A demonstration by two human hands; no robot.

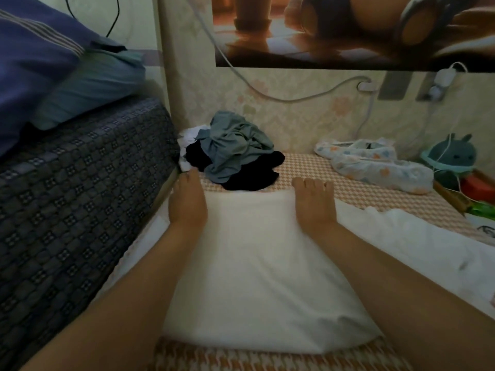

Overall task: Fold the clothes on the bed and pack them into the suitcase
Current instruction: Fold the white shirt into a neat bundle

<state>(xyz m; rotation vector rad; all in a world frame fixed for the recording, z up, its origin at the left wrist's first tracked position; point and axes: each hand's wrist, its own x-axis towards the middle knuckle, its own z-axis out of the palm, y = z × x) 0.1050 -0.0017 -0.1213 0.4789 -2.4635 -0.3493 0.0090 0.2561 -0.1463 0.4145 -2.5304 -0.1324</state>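
Bed (308, 164), left hand (187, 199) and right hand (314, 202) flat on white garment (254, 263), clothes pile (233, 153) beyond

Your left forearm (128, 277) and right forearm (388, 263) are bare from the frame's lower edge to the wrists. Your left hand (187, 199) and right hand (314, 202) are bare too. The fingernails look short and unpainted, though blur leaves that uncertain.

Poster (348, 30) is cropped by top edge; subject can't be made out. Black garment (251, 179) is mostly buried under grey-green garment (233, 145), type not identifiable. Blue pillow (32, 62) is cut off at left & top. Green item (485, 208) & red item (479, 187) at right edge are cropped, too blurred to name.
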